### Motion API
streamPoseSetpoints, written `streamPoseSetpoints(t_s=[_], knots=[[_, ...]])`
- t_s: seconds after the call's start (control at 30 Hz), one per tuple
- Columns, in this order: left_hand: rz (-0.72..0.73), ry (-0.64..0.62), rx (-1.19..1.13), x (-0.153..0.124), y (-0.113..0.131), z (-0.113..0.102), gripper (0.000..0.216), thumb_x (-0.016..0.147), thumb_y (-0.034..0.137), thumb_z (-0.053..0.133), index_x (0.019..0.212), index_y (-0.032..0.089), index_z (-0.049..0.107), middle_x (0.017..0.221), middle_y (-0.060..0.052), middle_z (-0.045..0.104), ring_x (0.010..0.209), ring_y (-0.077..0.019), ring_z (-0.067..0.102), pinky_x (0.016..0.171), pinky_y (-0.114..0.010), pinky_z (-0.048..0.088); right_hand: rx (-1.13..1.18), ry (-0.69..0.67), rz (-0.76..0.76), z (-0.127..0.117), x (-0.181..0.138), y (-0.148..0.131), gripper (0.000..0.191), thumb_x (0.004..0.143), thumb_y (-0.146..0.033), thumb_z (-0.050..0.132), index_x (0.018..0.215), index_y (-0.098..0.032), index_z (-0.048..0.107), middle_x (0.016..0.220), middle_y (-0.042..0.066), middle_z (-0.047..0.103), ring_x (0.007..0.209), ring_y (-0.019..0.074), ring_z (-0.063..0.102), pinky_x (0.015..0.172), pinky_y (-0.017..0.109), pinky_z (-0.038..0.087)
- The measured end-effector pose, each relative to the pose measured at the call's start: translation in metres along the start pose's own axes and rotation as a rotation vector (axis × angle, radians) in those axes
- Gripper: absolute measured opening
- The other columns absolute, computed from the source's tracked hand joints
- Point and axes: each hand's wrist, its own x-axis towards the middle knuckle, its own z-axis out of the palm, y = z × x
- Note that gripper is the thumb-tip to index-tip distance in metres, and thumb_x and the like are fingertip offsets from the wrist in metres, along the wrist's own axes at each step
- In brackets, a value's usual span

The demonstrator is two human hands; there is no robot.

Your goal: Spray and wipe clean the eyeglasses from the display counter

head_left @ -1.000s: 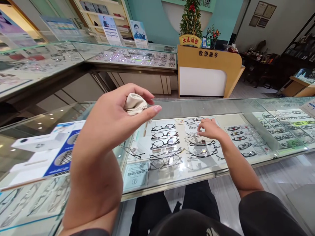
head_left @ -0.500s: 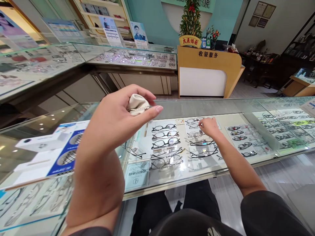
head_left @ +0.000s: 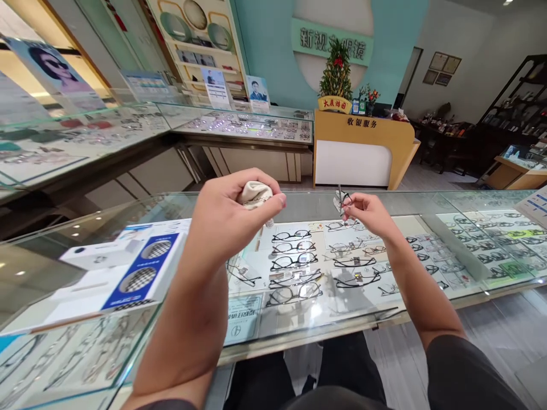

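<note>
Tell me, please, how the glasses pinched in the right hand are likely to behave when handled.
The glasses look thin-framed, so probably light and easily bent. The right hand holds them by fingertips alone, which suggests little weight. They seem stiff, unlike the cloth bunched in the left hand.

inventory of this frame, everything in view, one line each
cloth: one, beige, bunched in the left hand
glasses: one pair, thin dark frame, pinched in the right hand above the case
case: one, clear glass, in front of the person
frames: many, mostly dark, in rows under the case glass
blue box: one, blue and white, on the case top at left
white box: one, white, beside the blue box
far case: one, glass, behind at left
desk: one, orange with white front, beyond the case
plant: one, green with red, on the desk
left hand: closed on the cloth
right hand: fingertips closed on the glasses
</note>
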Motion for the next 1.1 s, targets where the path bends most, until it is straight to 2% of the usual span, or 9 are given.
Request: streamPoseSetpoints(t_s=[0.13, 0.27, 0.37, 0.47, 0.63, 0.77, 0.93, 1.0, 1.1], knots=[[-0.066, -0.05, -0.135, 0.002, -0.009, 0.004, 0.017, 0.073, 0.036, 0.072, 0.067, 0.021, 0.07, 0.06, -0.001, 0.07, 0.051, -0.0119, 0.054, 0.048, -0.025, 0.039, 0.113, -0.113, -0.147, 0.014, 0.003, -0.048, 0.036, 0.08, -0.052, 0.087, 0.085, -0.022, 0.068, 0.074, 0.003, 0.076, 0.073, 0.0189, 0.072, 0.074, 0.036, 0.057], [-0.105, -0.139, -0.223, 0.006, -0.014, 0.007, 0.018, 0.07, 0.036, 0.075, 0.069, 0.02, 0.067, 0.061, -0.001, 0.069, 0.052, -0.0112, 0.052, 0.049, -0.023, 0.038, 0.125, -0.142, -0.276, 0.032, -0.002, -0.073, 0.036, 0.084, -0.053, 0.085, 0.086, -0.022, 0.068, 0.084, 0.005, 0.08, 0.082, 0.0215, 0.079, 0.079, 0.037, 0.061], [-0.124, -0.248, -0.271, 0.008, -0.014, 0.01, 0.02, 0.069, 0.036, 0.078, 0.069, 0.019, 0.066, 0.059, 0.001, 0.067, 0.052, -0.0104, 0.051, 0.05, -0.022, 0.038, 0.097, -0.09, -0.384, 0.044, -0.005, -0.073, 0.026, 0.091, -0.045, 0.079, 0.088, -0.022, 0.067, 0.091, 0.005, 0.081, 0.091, 0.0235, 0.082, 0.084, 0.036, 0.062], [-0.194, -0.351, -0.299, 0.01, -0.016, 0.014, 0.024, 0.073, 0.041, 0.077, 0.076, 0.019, 0.069, 0.067, -0.002, 0.072, 0.055, -0.0109, 0.053, 0.05, -0.022, 0.038, -0.104, 0.011, -0.525, 0.05, -0.007, -0.066, 0.004, 0.097, -0.028, 0.068, 0.098, -0.024, 0.07, 0.099, 0.006, 0.084, 0.098, 0.0235, 0.081, 0.089, 0.037, 0.06], [-0.326, -0.347, -0.361, 0.012, -0.023, 0.022, 0.037, 0.073, 0.052, 0.081, 0.086, 0.018, 0.072, 0.065, 0.001, 0.065, 0.056, -0.0113, 0.052, 0.047, -0.021, 0.032, -0.535, 0.142, -0.707, 0.052, -0.007, -0.058, 0.021, 0.105, -0.02, 0.055, 0.116, -0.025, 0.072, 0.108, 0.007, 0.085, 0.094, 0.0241, 0.078, 0.084, 0.038, 0.056], [-0.38, -0.342, -0.424, 0.014, -0.03, 0.025, 0.04, 0.065, 0.048, 0.091, 0.084, 0.017, 0.073, 0.062, 0.003, 0.06, 0.05, -0.0066, 0.039, 0.045, -0.021, 0.025, -0.632, 0.135, -0.789, 0.053, -0.004, -0.058, 0.026, 0.107, -0.016, 0.049, 0.12, -0.023, 0.07, 0.115, 0.009, 0.085, 0.104, 0.0248, 0.078, 0.087, 0.038, 0.055], [-0.361, -0.285, -0.486, 0.014, -0.035, 0.025, 0.045, 0.063, 0.051, 0.094, 0.083, 0.017, 0.073, 0.064, 0.001, 0.063, 0.05, -0.0061, 0.038, 0.046, -0.021, 0.024, -0.467, 0.059, -0.748, 0.051, -0.003, -0.058, 0.025, 0.104, -0.016, 0.052, 0.119, -0.026, 0.07, 0.118, 0.007, 0.083, 0.107, 0.0239, 0.076, 0.092, 0.04, 0.056], [-0.34, -0.259, -0.49, 0.014, -0.035, 0.025, 0.046, 0.061, 0.053, 0.095, 0.079, 0.017, 0.072, 0.059, 0.003, 0.058, 0.05, -0.0064, 0.038, 0.046, -0.021, 0.025, -0.294, 0.028, -0.69, 0.054, -0.002, -0.058, 0.019, 0.104, -0.021, 0.056, 0.115, -0.027, 0.07, 0.118, 0.006, 0.082, 0.109, 0.023, 0.076, 0.096, 0.04, 0.056], [-0.303, -0.217, -0.469, 0.013, -0.033, 0.027, 0.046, 0.06, 0.053, 0.096, 0.074, 0.018, 0.07, 0.056, 0.005, 0.053, 0.051, -0.0069, 0.038, 0.047, -0.022, 0.027, 0.023, 0.052, -0.531, 0.06, 0.003, -0.056, 0.011, 0.101, -0.036, 0.066, 0.106, -0.026, 0.068, 0.113, 0.005, 0.081, 0.108, 0.0224, 0.075, 0.1, 0.039, 0.056]])
